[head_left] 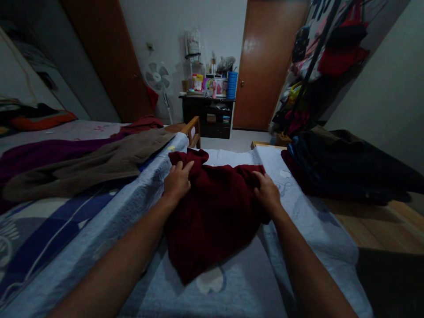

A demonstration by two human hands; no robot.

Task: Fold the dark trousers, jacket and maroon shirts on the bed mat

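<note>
Head view: a pale blue sheet (241, 291), thin and puckered, is covering the nearest surface, with a light heart-like shape showing just below the garment's lower edge. On it a dark red garment (218, 216) is lying between the person's two hands; its matte, soft-looking cloth is forming shallow creases, a pointed lower corner and a bunched upper left end. The left hand (178, 179) is pressing on that upper left part, fingers partly bent; whether they are pinching the cloth I cannot tell. The right hand (267, 190) is gripping the upper right edge between thumb and curled fingers.

Farther right, a stack of dark clothes (338, 168) is resting in thick, slumping layers, partly over smooth wood. Leftward, a fuzzy-looking brown cloth (102, 163) is stretching in long folds beside a purple one (59, 150). Beyond, a wooden rail (192, 126) is rising, and a white fan (158, 77) is standing near a dark, boxy cabinet (194, 115) and a glossy brown door (265, 66).
</note>
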